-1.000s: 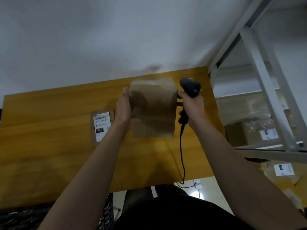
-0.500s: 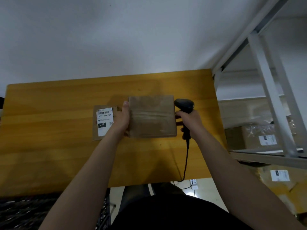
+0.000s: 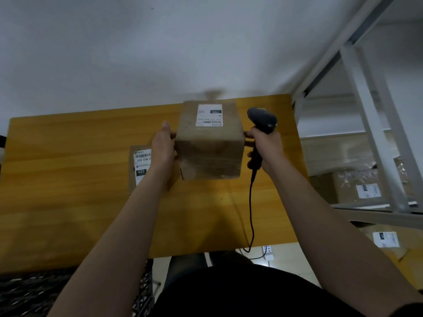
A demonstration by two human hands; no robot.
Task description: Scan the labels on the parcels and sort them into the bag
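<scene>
A brown cardboard parcel (image 3: 209,154) is held up over the wooden table (image 3: 68,202), its top face with a white label (image 3: 209,115) tipped toward me. My left hand (image 3: 163,148) lies flat against its left side, fingers straight. My right hand (image 3: 264,147) grips a black barcode scanner (image 3: 262,121) by its handle and touches the parcel's right side with its fingertips. A flat brown parcel with a white label reading 032 (image 3: 140,165) lies on the table to the left, partly hidden by my left wrist.
The scanner's black cable (image 3: 251,213) hangs down over the table's front edge. A white metal shelf frame (image 3: 375,133) stands at the right, with labelled boxes (image 3: 366,191) on and under it. A dark mesh container (image 3: 34,294) sits at lower left.
The parcel was turned between both hands: its plain face showed before, and now the labelled face is on top. The scanner rose with my right hand.
</scene>
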